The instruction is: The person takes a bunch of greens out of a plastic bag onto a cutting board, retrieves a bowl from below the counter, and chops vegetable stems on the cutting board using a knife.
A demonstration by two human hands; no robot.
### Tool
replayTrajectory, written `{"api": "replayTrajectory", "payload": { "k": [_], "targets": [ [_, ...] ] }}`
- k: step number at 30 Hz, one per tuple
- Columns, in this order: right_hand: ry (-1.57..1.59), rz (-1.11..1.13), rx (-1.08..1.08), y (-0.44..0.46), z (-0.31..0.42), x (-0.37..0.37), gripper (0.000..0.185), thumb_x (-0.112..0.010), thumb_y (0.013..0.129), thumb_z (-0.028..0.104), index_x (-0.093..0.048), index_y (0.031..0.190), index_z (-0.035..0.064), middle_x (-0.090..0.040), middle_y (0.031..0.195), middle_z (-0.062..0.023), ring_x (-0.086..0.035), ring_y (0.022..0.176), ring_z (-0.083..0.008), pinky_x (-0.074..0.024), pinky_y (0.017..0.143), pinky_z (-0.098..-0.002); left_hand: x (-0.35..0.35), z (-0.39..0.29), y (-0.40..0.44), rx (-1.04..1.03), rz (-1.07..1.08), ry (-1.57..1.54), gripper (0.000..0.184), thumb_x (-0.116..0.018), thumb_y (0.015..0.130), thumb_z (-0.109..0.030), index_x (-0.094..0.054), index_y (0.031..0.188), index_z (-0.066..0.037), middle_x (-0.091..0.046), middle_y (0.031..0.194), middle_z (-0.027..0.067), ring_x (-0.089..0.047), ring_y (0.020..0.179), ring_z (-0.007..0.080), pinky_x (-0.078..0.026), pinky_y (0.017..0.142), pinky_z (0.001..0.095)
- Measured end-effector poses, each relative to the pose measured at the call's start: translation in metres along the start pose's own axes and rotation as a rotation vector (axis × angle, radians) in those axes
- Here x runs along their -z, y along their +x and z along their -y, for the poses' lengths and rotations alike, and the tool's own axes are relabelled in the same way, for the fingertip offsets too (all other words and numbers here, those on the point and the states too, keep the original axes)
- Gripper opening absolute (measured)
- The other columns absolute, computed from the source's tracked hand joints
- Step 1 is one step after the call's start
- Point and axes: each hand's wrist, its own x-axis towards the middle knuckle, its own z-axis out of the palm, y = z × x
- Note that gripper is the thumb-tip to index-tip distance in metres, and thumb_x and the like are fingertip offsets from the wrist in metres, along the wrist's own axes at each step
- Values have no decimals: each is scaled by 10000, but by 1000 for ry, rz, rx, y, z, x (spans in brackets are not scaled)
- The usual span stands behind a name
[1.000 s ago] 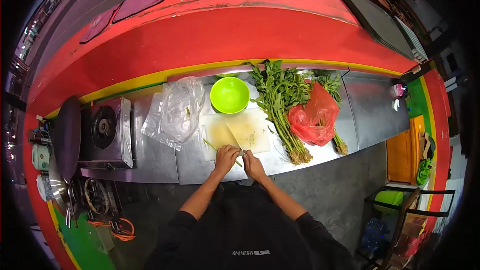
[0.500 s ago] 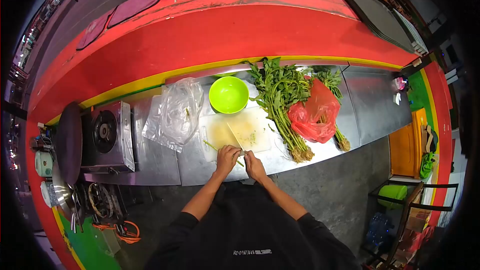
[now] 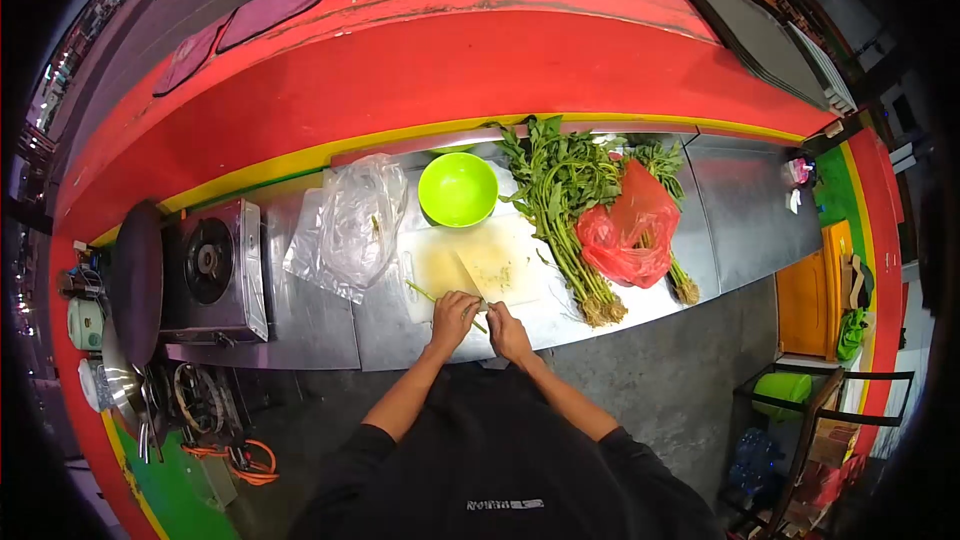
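Note:
My left hand (image 3: 456, 317) is closed on a thin green stem (image 3: 421, 291), whose ends stick out on both sides of the fingers. In my right hand (image 3: 511, 333) is the handle of a knife (image 3: 469, 271), its blade pointing away from me beside the left fingers. Both hands are over the near edge of a white cutting board (image 3: 424, 243), which is stained yellowish and has small green bits on it. Just beyond the board stands a bright green bowl (image 3: 458, 190). To the right lie leafy greens (image 3: 565, 175) with long stems and rooty ends.
A red plastic bag (image 3: 628, 230) lies over part of the greens. Left of the board is a clear plastic bag (image 3: 355, 225), then a gas stove (image 3: 215, 265). A red wall (image 3: 430, 65) runs along the counter's back.
The knife blade has tilted, so its flat side shows wider now. Both hands stay in nearly the same place, and the stem has barely shifted.

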Motion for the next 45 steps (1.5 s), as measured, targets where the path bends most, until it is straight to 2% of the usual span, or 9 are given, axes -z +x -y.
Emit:
{"api": "replayTrajectory", "payload": {
  "k": [4, 6, 8, 11, 19, 26, 29, 40, 45],
  "targets": [
    [-114, 35, -56, 7, -1, -6, 229, -478, 1059, 281, -515, 1179, 89, -691, 961, -269, -644, 902, -512, -493, 757, -594, -1, 3, 2, -7, 31, 3, 129, -709, 887, -142, -742, 983, -64, -700, 955, 79, -631, 943, 290, -441, 837, 419],
    [-66, -41, 73, 14, 1, -11, 225, -443, 1069, 290, -511, 1181, 107, -683, 926, -271, -640, 881, -515, -485, 728, -604, 4, -1, 2, -23, 29, -10, 134, -704, 884, -129, -741, 990, -56, -697, 962, 86, -630, 945, 297, -442, 843, 421],
    [-80, -2, 28, 22, 3, -9, 234, -435, 1072, 308, -517, 1170, 112, -684, 911, -272, -640, 873, -521, -484, 722, -606, 8, -4, 3, -31, 33, -17, 141, -701, 877, -118, -740, 995, -52, -693, 956, 90, -627, 945, 299, -443, 842, 422],
    [-35, -5, 35, 26, 4, -7, 260, -442, 1076, 301, -537, 1171, 79, -690, 914, -279, -655, 864, -515, -508, 711, -560, 8, -2, 4, -41, 41, -14, 147, -711, 863, -114, -738, 1001, -70, -685, 949, 72, -620, 942, 285, -438, 827, 416],
    [-25, -46, -29, -1, -1, -8, 210, -479, 1057, 289, -518, 1139, 100, -686, 903, -278, -649, 867, -513, -486, 717, -610, 5, -1, 5, -47, 2, -17, 117, -720, 861, -123, -734, 964, -70, -693, 935, 68, -627, 922, 283, -441, 818, 414],
    [-81, -44, 33, 16, 7, -11, 259, -457, 1067, 301, -555, 1181, 90, -688, 908, -275, -657, 885, -502, -508, 718, -554, 5, -5, 2, -21, 2, -47, 106, -700, 875, -106, -734, 957, -49, -673, 938, 83, -621, 914, 296, -439, 827, 417],
    [-62, -40, 55, 23, 7, -12, 263, -463, 1067, 310, -555, 1181, 91, -691, 907, -273, -659, 870, -505, -509, 713, -557, 4, 0, -3, -51, -8, -2, 163, -723, 858, -107, -741, 1016, -74, -662, 937, 55, -611, 930, 269, -434, 823, 410],
    [-123, -3, -51, 9, 6, -12, 242, -443, 1071, 303, -531, 1151, 91, -675, 824, -276, -645, 791, -518, -478, 672, -588, 2, 0, 0, -26, -26, -9, 106, -715, 871, -97, -731, 964, -49, -674, 928, 82, -631, 899, 292, -452, 809, 415],
    [-52, -39, 25, 22, 7, -16, 258, -434, 1075, 324, -530, 1153, 99, -685, 857, -275, -653, 826, -519, -495, 677, -579, 6, -1, -4, -23, -11, -8, 150, -717, 873, -103, -750, 1018, -85, -662, 929, 56, -618, 907, 267, -442, 801, 413]
  ]
}}
